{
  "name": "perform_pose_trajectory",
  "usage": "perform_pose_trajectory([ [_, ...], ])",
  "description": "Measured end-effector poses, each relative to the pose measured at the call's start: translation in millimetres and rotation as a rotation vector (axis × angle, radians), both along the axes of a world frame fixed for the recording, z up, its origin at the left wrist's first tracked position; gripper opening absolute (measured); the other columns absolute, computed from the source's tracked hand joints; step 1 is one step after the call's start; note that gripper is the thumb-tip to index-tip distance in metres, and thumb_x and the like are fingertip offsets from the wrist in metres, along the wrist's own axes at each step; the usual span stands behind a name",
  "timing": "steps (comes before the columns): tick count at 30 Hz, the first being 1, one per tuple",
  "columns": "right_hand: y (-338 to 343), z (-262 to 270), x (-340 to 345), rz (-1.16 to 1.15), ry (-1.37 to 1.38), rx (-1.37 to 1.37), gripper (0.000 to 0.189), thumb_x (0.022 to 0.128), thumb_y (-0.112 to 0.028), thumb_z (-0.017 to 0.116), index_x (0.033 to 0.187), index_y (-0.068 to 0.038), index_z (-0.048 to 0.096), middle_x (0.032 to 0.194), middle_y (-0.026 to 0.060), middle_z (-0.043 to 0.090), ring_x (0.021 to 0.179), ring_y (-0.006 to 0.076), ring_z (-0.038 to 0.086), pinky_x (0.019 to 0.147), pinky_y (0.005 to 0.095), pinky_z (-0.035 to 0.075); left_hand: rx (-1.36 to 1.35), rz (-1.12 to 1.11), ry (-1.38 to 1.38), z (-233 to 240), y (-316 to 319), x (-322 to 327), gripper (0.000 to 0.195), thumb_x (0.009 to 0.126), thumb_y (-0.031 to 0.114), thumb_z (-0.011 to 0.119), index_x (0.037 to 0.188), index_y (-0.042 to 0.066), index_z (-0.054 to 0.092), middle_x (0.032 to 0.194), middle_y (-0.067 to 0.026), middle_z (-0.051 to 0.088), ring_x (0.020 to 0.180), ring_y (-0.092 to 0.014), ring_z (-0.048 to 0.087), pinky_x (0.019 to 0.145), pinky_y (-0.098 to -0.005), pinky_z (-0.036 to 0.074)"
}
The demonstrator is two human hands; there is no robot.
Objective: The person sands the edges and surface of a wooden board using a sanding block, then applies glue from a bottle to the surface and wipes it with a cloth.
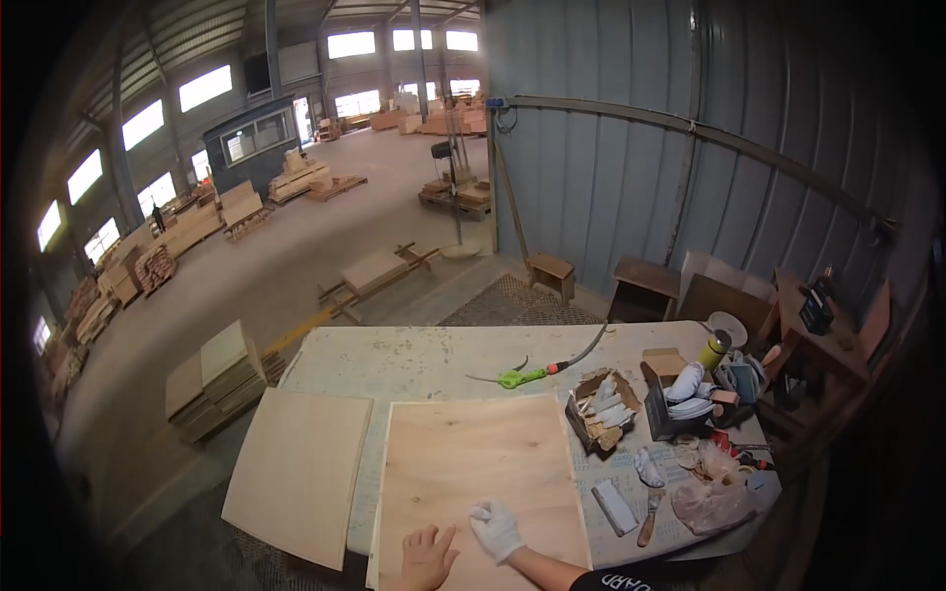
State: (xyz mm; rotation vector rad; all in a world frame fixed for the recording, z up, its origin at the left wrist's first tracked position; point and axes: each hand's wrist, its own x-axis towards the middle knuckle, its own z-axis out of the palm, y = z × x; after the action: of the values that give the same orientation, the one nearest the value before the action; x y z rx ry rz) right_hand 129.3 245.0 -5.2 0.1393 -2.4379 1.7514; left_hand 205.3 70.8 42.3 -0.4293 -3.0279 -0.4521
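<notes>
A wooden panel (473, 451) with small knots lies flat on the worktable before me. My left hand (427, 555) is bare and rests on or just over its near part, fingers apart and nothing in them. My right hand (495, 529) wears a white glove and is curled above the panel's near middle, beside the left. Its fingers hide whatever may be inside them. To the left lies a second, paler wooden panel (299, 473), overhanging the table's edge. Right of the first panel are a sanding block (615, 507) and a putty knife (650, 519).
A green air blow gun (522, 378) with its hose lies behind the panel. On the worktable's (429, 351) right stand a torn carton (604, 410), a box of sanding supplies (684, 402), a yellow-green bottle (714, 350) and plastic bags (709, 502). Stacked boards (222, 377) stand left.
</notes>
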Motion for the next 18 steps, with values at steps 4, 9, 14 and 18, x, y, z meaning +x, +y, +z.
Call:
perform_pose_trajectory([
  [4, -0.1, -6.9, -4.0, -0.031, 0.088, 0.087, 0.028, 0.089, -0.018, 0.071, 0.11, -0.006, 0.058, 0.093, 0.0162, 0.071, 0.084, 0.0353, 0.071, 0.074, 0.0429, 0.056, 0.01, -0.007, 0.157, -26.1, -7.7, -4.3, 0.056, 0.089, 0.037, 0.069, 0.138, 0.012, 0.059, 0.123, -0.0141, 0.053, 0.111, -0.034, 0.048, 0.095, -0.0491, 0.036],
  [9, -0.5, 6.8, -3.2, -0.019, 0.077, 0.009, 0.027, 0.089, -0.018, 0.072, 0.108, -0.005, 0.058, 0.091, 0.0184, 0.07, 0.083, 0.0376, 0.07, 0.071, 0.043, 0.055, 0.024, -0.023, 0.179, -16.2, -5.5, -4.9, 0.054, 0.089, 0.035, 0.069, 0.139, 0.015, 0.059, 0.122, -0.014, 0.053, 0.109, -0.034, 0.049, 0.092, -0.0488, 0.037],
  [14, -1.6, 0.7, -3.6, -0.03, 0.135, 0.113, 0.029, 0.086, -0.019, 0.073, 0.108, -0.006, 0.059, 0.091, 0.0179, 0.07, 0.083, 0.0386, 0.069, 0.073, 0.0462, 0.055, -0.005, -0.005, 0.188, -23.0, -6.5, -3.0, 0.056, 0.086, 0.033, 0.072, 0.137, 0.011, 0.059, 0.119, -0.0149, 0.054, 0.107, -0.035, 0.05, 0.092, -0.05, 0.037],
  [18, -3.1, 4.4, -3.7, -0.034, 0.082, 0.028, 0.028, 0.086, -0.016, 0.074, 0.107, -0.006, 0.058, 0.09, 0.0176, 0.069, 0.082, 0.0378, 0.068, 0.073, 0.0434, 0.054, 0.02, 0.011, 0.163, -21.4, -5.4, -5.3, 0.061, 0.086, 0.032, 0.072, 0.138, 0.006, 0.056, 0.118, -0.0149, 0.054, 0.106, -0.035, 0.05, 0.092, -0.0499, 0.036],
])
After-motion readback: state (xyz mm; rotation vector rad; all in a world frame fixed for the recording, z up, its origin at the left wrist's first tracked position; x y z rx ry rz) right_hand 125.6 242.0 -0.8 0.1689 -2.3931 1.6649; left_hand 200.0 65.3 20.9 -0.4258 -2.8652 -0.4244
